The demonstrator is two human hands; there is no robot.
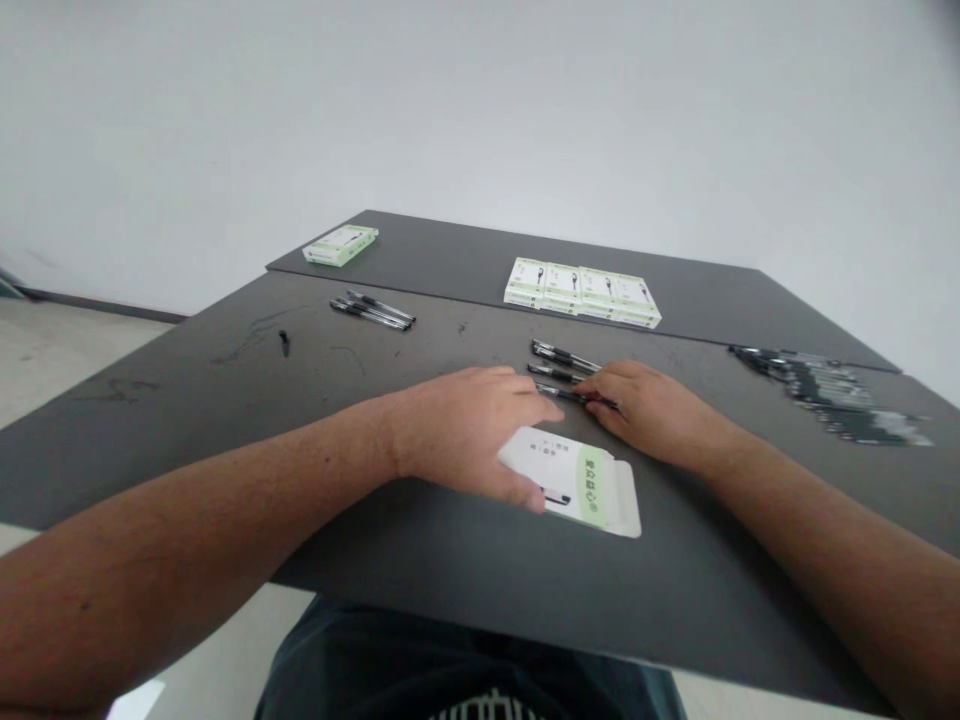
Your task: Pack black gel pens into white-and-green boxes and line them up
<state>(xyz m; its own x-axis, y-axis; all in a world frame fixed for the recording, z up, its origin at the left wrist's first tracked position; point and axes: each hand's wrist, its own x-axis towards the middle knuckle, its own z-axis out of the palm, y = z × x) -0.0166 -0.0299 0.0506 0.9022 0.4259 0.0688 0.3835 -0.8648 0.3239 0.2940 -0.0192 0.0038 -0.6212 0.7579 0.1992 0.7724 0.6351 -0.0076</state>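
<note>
Pinched lightly between thumb and fingertips of the right hand (656, 410) is the near pen (559, 392); other pens (556, 353) lie just beyond it, partly under the fingers. Left hand (472, 425): thumb and fingers spread wide around a flat carton (566, 470) on the dark table (450, 560) — I cannot tell whether it truly squeezes or only rests there. That carton lies in front of the person, its end flap (626, 498) unfolded toward the right.

As I judge it, the step in hand is gathering pens while the carton is kept close by. The next move seems to call for a secure hold on the pens, lined up evenly, and a steady left hand.

Counts: one carton at hand; four boxes (581, 285) in a row at the back; one box (341, 243) far left, possibly more stacked beneath; one small black cap-like piece (284, 343). Pens by the right hand number about four, the left cluster (361, 310) at least three — the right-hand heap (825, 390) overlaps too much to count.
</note>
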